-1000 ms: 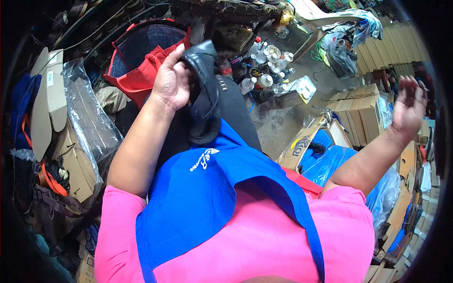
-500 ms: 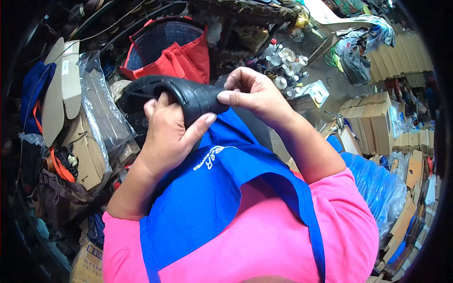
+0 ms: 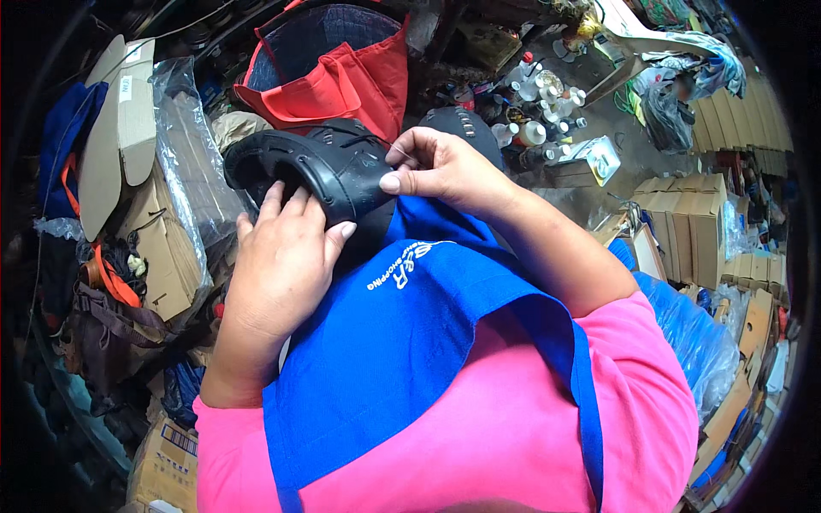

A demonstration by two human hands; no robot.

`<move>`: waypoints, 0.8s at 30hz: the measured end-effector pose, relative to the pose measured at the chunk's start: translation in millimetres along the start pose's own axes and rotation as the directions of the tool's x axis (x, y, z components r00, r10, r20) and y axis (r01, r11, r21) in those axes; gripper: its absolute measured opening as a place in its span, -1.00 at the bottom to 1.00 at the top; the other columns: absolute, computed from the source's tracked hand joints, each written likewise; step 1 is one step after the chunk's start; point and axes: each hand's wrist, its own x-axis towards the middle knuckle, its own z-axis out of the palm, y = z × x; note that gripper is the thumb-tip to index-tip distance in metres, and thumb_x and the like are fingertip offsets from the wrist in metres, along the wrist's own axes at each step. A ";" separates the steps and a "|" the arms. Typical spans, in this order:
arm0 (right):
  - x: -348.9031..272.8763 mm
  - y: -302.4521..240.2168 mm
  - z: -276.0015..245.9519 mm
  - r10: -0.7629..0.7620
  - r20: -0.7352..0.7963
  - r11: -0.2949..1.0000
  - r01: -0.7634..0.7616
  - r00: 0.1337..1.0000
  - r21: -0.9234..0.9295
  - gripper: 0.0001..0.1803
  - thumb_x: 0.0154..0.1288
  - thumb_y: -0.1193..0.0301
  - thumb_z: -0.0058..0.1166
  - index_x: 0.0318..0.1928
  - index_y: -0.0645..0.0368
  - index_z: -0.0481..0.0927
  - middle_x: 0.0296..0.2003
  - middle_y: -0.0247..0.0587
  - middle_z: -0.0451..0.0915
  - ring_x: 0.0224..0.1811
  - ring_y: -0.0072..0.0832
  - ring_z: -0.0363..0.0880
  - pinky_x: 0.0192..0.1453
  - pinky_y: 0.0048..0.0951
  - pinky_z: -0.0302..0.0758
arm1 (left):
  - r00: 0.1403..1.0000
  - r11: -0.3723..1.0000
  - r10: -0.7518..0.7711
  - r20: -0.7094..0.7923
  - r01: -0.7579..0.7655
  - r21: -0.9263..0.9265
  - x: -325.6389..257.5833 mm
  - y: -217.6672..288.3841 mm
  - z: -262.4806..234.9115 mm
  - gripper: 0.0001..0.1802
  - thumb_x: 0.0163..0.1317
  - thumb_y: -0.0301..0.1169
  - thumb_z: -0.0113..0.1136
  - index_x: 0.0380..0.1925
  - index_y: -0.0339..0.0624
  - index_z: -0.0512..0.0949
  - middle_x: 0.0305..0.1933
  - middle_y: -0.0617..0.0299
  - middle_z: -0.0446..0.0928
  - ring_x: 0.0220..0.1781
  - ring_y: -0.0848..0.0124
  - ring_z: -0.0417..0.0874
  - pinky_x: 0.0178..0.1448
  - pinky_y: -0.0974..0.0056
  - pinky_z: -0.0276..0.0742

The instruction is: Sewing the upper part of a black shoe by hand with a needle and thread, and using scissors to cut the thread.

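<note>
A black shoe point(image 3: 321, 162) lies sideways over my lap, above a blue apron point(image 3: 402, 342) worn over a pink shirt. My left hand point(image 3: 286, 248) cups the shoe from below, fingers spread along its underside. My right hand point(image 3: 436, 167) pinches the shoe's right end between thumb and fingers, and a thin light thread seems to run from its fingertips. Part of the shoe is hidden behind both hands.
A red bag point(image 3: 342, 68) with a blue lining stands open ahead. Cardboard boxes and a clear plastic bag point(image 3: 184, 162) pile up at the left. Several small bottles and jars point(image 3: 539, 111) crowd the floor at upper right, near stacked boxes point(image 3: 693, 231) and a blue plastic sack point(image 3: 688, 333).
My right hand came in from far right and took hold of the shoe. The left hand lowered the shoe from in front of the red bag to my lap.
</note>
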 end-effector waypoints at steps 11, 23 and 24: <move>6.7 8.8 -0.4 0.058 -0.061 0.994 -0.052 0.996 0.098 -0.50 0.02 0.38 0.46 -0.09 0.19 0.45 -0.41 -0.51 0.42 -0.36 -0.74 0.37 -0.24 -0.68 0.36 | 0.971 -0.364 -0.030 0.239 0.212 -0.907 40.1 -40.9 75.8 -0.72 0.24 -0.51 -0.09 -0.17 -0.36 0.58 -0.10 0.09 0.62 -0.07 0.34 0.65 0.09 0.26 0.53; 67.0 13.8 35.6 -0.282 -0.288 0.807 0.064 0.915 -0.587 -0.46 -0.17 0.30 0.53 -0.21 0.21 0.49 -0.50 -0.27 0.52 -0.43 -0.57 0.49 -0.30 -0.47 0.48 | 0.980 -0.824 -0.111 0.163 0.001 -0.566 76.0 -30.9 112.7 -0.50 0.41 -0.09 -0.26 0.04 -0.24 0.46 0.03 0.05 0.54 0.05 0.23 0.58 0.18 0.13 0.52; 66.8 13.4 37.0 -0.284 -0.282 0.806 0.069 0.916 -0.588 -0.46 -0.17 0.30 0.53 -0.21 0.21 0.49 -0.50 -0.27 0.52 -0.43 -0.57 0.49 -0.30 -0.47 0.48 | 0.980 -0.823 -0.118 0.161 -0.006 -0.568 75.4 -31.6 112.9 -0.50 0.41 -0.09 -0.26 0.04 -0.24 0.46 0.03 0.05 0.54 0.05 0.23 0.58 0.18 0.13 0.52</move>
